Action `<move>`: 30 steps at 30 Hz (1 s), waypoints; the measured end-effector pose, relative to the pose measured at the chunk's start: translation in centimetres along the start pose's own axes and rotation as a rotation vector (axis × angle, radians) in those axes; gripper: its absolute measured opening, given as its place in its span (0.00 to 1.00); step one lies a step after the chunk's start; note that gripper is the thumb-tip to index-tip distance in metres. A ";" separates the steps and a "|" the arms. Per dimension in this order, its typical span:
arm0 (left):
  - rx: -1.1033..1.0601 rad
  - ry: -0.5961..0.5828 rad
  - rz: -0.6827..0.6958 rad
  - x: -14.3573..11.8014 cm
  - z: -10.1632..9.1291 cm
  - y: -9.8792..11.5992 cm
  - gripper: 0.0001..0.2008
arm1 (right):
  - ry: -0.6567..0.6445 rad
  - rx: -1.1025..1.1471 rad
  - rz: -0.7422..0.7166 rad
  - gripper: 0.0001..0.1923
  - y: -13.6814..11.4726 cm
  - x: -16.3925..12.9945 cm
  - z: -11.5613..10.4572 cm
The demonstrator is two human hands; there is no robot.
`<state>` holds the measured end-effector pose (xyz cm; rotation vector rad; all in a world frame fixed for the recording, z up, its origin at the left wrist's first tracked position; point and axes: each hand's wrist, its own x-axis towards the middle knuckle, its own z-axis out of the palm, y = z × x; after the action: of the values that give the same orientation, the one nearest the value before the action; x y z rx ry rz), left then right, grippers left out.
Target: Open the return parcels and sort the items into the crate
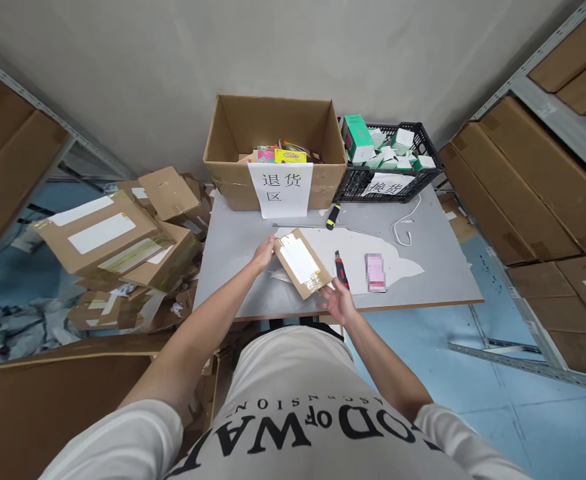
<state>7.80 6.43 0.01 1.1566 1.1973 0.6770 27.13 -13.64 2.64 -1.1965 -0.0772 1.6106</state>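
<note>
A small flat cardboard parcel (pixel 301 263) with a white label and clear tape lies tilted on the grey table (pixel 437 267). My left hand (pixel 263 254) grips its far left corner. At its near right corner, my right hand (pixel 338 301) holds the taped end with fingers spread. A red and black utility knife (pixel 341 269) lies just right of the parcel, close to my right hand. A pink phone (pixel 375 272) lies further right.
A big open carton (pixel 275 150) with a paper sign stands at the table's back, beside a black crate (pixel 387 167) of small boxes. A screwdriver (pixel 333 217) and white cable (pixel 407 223) lie nearby. Piled parcels (pixel 123 240) sit left; shelves with cartons flank both sides.
</note>
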 end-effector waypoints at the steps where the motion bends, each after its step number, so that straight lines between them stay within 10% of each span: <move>1: -0.024 0.006 -0.006 -0.8 -0.3 -0.1 0.32 | -0.011 -0.024 -0.031 0.21 -0.8 0.4 -0.1; 16: -0.176 0.065 -0.112 -10.3 0.0 -6.2 0.33 | -0.051 -0.494 -0.094 0.19 -5.7 7.1 -1.0; 30: 0.024 -0.028 -0.003 -8.6 -1.5 -10.1 0.41 | 0.144 -0.303 -0.213 0.32 1.2 5.9 -5.1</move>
<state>2.33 -3.95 -6.35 1.1804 1.1860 0.6444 30.42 -12.17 -4.36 -1.4806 -0.3554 1.3536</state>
